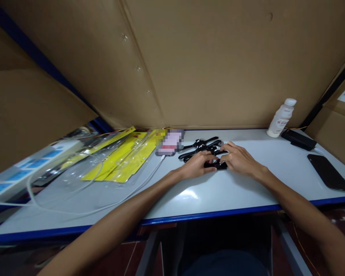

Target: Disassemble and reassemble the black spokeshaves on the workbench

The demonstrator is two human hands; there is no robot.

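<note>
My left hand [197, 165] and my right hand [239, 158] meet over the table, fingers bent around the two ends of a black watch [220, 165]. It looks like a smartwatch with a dark, shiny face and black strap; the fingers partly hide it. Just beyond the hands lies a loose pile of similar black watches [199, 145], overlapping one another, with straps pointing left and right. A phone [170, 142] with a lit, blurred screen rests left of the pile, a white cable [145, 187] plugged into its near end.
Yellow-backed clear plastic packages [132, 159] spread over the table's left side, beside a white and blue box [31, 168]. On the right stand a bottle [281, 119], a black case-like object [299, 140] and a dark phone [329, 172]. Cardboard walls [212, 69] enclose the white table [189, 203].
</note>
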